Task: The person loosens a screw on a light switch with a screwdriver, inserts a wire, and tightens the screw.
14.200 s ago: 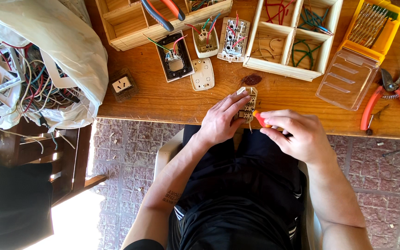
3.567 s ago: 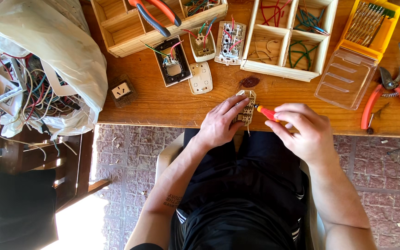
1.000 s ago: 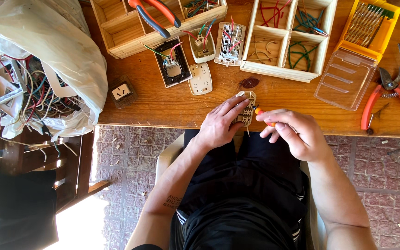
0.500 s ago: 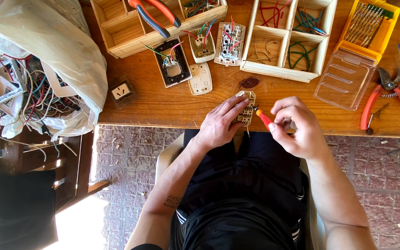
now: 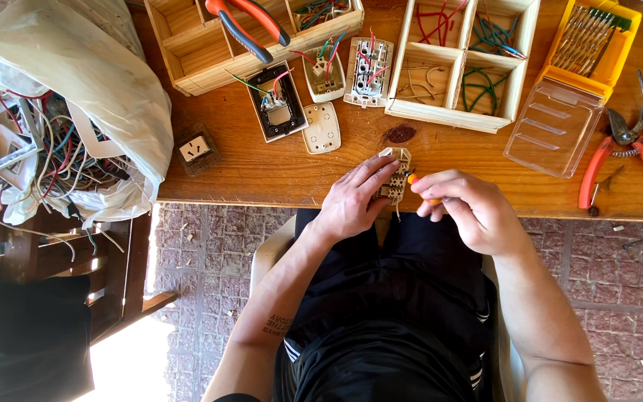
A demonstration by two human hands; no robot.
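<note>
At the near edge of the wooden table (image 5: 262,171), my left hand (image 5: 351,201) grips a small beige electrical module (image 5: 394,177) with screw terminals. My right hand (image 5: 466,208) is closed around a small orange-handled screwdriver (image 5: 418,186). Its tip rests against the right side of the module. Most of the screwdriver is hidden inside my fist.
Dismantled wall switches and sockets (image 5: 321,89) lie further back, by two wooden trays (image 5: 463,112) of wire pieces. A yellow tool case (image 5: 593,45) with clear lid (image 5: 556,126) and red pliers (image 5: 634,152) sit right. A white bag of wires (image 5: 61,97) is left.
My right hand has lowered and turned slightly, bringing the screwdriver tip back onto the module. My left hand has kept its hold on the module in the same place.
</note>
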